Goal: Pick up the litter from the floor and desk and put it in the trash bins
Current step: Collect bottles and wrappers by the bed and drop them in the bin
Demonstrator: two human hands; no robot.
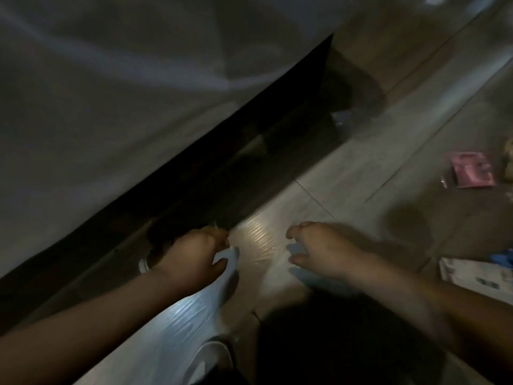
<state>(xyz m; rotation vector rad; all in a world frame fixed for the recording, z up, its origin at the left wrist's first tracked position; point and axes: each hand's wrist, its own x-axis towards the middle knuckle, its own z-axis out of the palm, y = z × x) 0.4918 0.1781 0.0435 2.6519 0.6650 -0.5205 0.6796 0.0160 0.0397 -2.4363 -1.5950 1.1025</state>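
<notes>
By the dark gap (222, 168), left hand (191, 257) grips white plastic (229, 258) (blurred); right hand (324, 250) hovers just beside, fingers loose.

A bed (111, 79), perhaps, at left; packet (472, 169) on floor (361, 176) far right, paper (469, 276) nearer.

Bare floor (361, 173) lies open between the left hand (194, 255), which grips a white plastic bag (188, 315), and the empty right hand (322, 250), a lit strip running up to a clear wrapper (342, 120). On the left a hanging pale sheet (111, 93) and the dark low gap (249, 151) beneath it bound that side. Rightward, a printed paper (477, 276) and a pink packet (472, 169) lie well apart, bare boards between
</notes>
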